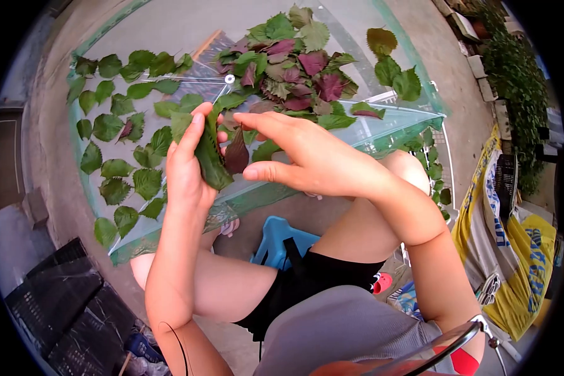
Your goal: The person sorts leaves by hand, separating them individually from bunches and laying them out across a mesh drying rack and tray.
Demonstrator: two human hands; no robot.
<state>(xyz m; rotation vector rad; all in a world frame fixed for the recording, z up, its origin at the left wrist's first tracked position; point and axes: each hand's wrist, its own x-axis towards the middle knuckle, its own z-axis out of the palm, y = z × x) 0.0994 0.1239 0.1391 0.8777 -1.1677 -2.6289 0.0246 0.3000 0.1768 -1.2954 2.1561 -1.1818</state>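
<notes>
In my left hand (191, 160) is a bundle of green perilla leaves (212, 156), held upright between thumb and fingers. Close to its right side, a purple perilla leaf (237, 152) hangs beneath the fingertips of my right hand (294, 147); whether it touches either hand I cannot tell. My right hand's fingers are stretched out, with the thumb apart below them. Beyond both hands a heap of green and purple leaves (288, 69) lies on a green-edged mesh net (370, 141).
Single perilla leaves (108, 127) are spread over the net's left side. A few more (407, 83) lie at its right. A blue plastic stool (272, 241) is below, between my legs. Yellow and white sacks (520, 269) lie at right; black crates (62, 301) stand at lower left.
</notes>
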